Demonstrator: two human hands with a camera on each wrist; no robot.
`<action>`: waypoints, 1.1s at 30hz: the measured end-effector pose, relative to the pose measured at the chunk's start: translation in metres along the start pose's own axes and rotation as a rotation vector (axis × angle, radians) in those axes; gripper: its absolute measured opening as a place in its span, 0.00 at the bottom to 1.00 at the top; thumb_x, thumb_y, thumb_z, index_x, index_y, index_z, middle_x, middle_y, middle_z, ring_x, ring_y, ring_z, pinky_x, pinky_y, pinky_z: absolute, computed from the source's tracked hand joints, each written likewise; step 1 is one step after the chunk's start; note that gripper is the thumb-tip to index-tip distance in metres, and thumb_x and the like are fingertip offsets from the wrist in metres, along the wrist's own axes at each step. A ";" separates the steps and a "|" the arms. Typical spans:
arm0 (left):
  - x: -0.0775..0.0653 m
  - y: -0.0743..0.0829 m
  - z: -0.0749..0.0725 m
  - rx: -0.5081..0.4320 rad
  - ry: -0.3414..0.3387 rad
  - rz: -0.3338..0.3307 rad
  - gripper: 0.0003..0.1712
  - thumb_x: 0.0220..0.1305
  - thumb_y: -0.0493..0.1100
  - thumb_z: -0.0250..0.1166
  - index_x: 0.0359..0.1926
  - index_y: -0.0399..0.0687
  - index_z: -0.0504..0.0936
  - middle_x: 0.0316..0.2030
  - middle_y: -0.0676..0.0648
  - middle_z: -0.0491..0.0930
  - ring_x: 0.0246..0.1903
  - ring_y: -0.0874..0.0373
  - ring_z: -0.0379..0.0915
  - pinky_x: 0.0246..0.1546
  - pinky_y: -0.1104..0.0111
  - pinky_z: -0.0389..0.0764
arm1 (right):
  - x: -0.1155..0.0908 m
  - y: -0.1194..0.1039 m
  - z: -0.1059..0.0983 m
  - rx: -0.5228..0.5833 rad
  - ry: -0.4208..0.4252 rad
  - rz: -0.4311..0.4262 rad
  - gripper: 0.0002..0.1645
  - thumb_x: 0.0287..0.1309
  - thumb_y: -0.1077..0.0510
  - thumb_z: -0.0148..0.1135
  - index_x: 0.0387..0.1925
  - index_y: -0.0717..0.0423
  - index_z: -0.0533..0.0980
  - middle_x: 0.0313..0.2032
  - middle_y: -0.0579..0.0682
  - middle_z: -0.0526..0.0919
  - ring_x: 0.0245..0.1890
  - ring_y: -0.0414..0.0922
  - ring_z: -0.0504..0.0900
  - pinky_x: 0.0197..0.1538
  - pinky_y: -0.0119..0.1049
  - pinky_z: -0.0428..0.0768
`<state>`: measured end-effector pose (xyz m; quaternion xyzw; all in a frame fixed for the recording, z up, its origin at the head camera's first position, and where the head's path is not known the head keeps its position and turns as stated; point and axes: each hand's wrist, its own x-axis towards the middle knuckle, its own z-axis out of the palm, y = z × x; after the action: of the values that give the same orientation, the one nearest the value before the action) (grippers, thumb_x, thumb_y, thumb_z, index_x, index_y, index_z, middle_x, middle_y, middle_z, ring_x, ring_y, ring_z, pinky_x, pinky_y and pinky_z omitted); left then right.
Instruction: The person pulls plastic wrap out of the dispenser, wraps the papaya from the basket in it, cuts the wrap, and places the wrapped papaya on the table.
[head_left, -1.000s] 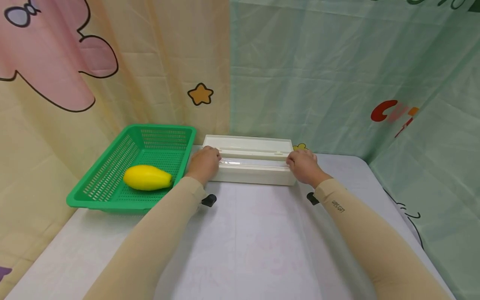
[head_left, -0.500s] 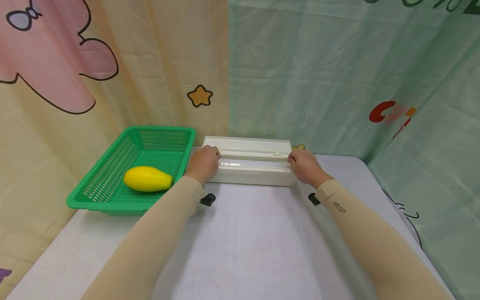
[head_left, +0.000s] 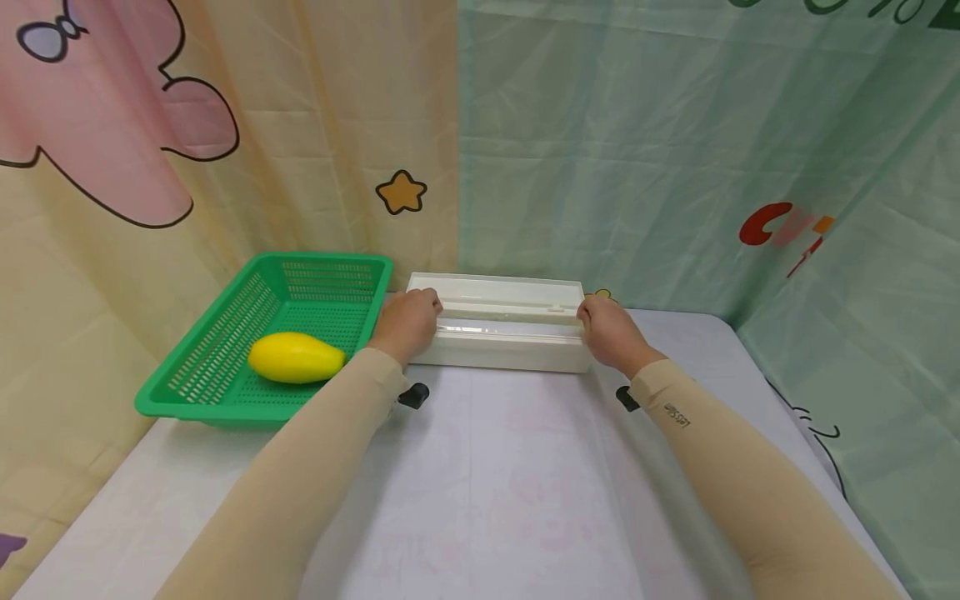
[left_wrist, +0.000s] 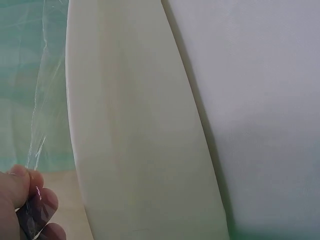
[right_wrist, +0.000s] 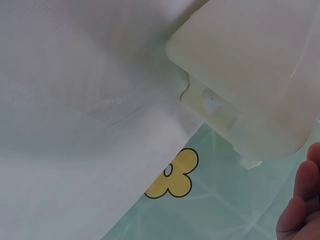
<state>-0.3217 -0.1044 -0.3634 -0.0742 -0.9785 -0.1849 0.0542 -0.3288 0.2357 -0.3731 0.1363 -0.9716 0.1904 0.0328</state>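
A long white cling film dispenser (head_left: 510,353) stands at the back of the table with its lid (head_left: 498,289) raised. Clear cling film (head_left: 465,329) shines faintly along its opening. At the left end, my left hand (head_left: 407,325) pinches the film's edge between thumb and curled fingers. The left wrist view shows the stretched film (left_wrist: 42,100) running up from these fingertips (left_wrist: 35,180), beside the dispenser's side (left_wrist: 135,120). My right hand (head_left: 611,333) is at the other end, fingertips curled together on the film's corner. In the right wrist view, its fingers (right_wrist: 305,185) are partly cut off beside the dispenser's end (right_wrist: 245,75).
A green plastic basket (head_left: 225,410) stands to the left of the dispenser, holding a yellow papaya-shaped fruit (head_left: 296,357). White cloth covers the table (head_left: 480,483). Printed curtains (head_left: 600,150) hang close behind and at the sides.
Both hands have risen slightly relative to the dispenser, and the right hand has shifted a little to the right. Dispenser, basket and fruit stay in place.
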 end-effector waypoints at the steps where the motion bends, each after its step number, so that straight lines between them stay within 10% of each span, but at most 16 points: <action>1: 0.000 0.000 -0.001 0.004 0.004 0.007 0.15 0.82 0.44 0.53 0.54 0.43 0.83 0.49 0.42 0.85 0.50 0.43 0.75 0.58 0.52 0.80 | 0.000 0.000 0.000 0.004 0.003 0.001 0.17 0.84 0.60 0.39 0.50 0.67 0.74 0.46 0.63 0.79 0.46 0.56 0.75 0.53 0.52 0.77; 33: -0.007 0.008 -0.029 -0.049 -0.029 0.031 0.17 0.85 0.45 0.48 0.58 0.41 0.78 0.55 0.42 0.84 0.56 0.44 0.76 0.64 0.53 0.80 | -0.007 -0.007 -0.019 0.128 0.004 0.060 0.20 0.86 0.56 0.38 0.56 0.68 0.70 0.49 0.63 0.76 0.43 0.55 0.76 0.45 0.48 0.78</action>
<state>-0.3110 -0.1087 -0.3348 -0.0931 -0.9731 -0.2068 0.0410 -0.3201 0.2383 -0.3539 0.1084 -0.9610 0.2535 0.0201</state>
